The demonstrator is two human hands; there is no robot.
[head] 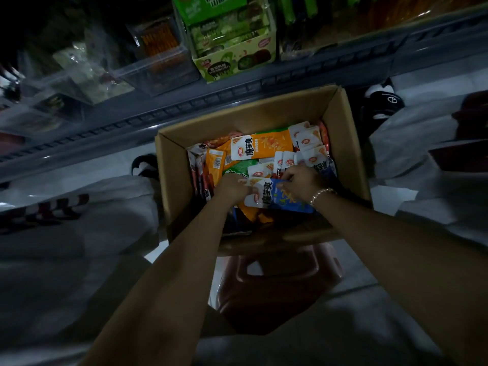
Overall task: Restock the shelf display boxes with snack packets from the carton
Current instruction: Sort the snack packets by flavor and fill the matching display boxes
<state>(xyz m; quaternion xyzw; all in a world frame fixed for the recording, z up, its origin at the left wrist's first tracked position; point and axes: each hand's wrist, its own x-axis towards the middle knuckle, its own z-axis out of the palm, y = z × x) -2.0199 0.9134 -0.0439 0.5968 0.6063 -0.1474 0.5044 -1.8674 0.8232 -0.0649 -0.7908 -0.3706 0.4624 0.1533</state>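
Your left hand (230,186) and right hand (299,180) both pinch a blue packet (274,198) inside the carton (174,165), which is full; the green display box (235,62) waits, so restocking is hardly begun.

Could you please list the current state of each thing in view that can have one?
Carton: flaps open, holding mixed snack packets.
Blue packet: lying flat on the pile, in the grip of both hands.
Left hand: fingers curled on the blue packet.
Right hand: fingers curled on the blue packet.
Green display box: open on the shelf, holding packets.
Clear bin: open on the shelf, contents unclear.
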